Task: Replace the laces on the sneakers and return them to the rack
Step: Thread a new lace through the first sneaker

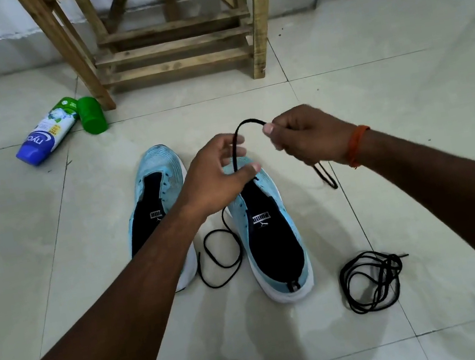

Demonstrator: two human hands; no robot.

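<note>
Two light blue sneakers stand side by side on the tiled floor, toes away from me: the left sneaker (158, 193) and the right sneaker (274, 236), both without laces in their eyelets. My right hand (307, 135) pinches a black lace (247, 123) that arches over to my left hand (216, 177), whose fingers curl round it above the right sneaker's toe. The lace's long end loops on the floor between the shoes; a short end hangs below my right hand. A second black lace (371, 280) lies coiled right of the right sneaker.
A wooden rack (174, 45) stands against the wall ahead. A blue and white bottle (47, 132) lies on its side left of the rack, with a green cap (92, 115) beside it.
</note>
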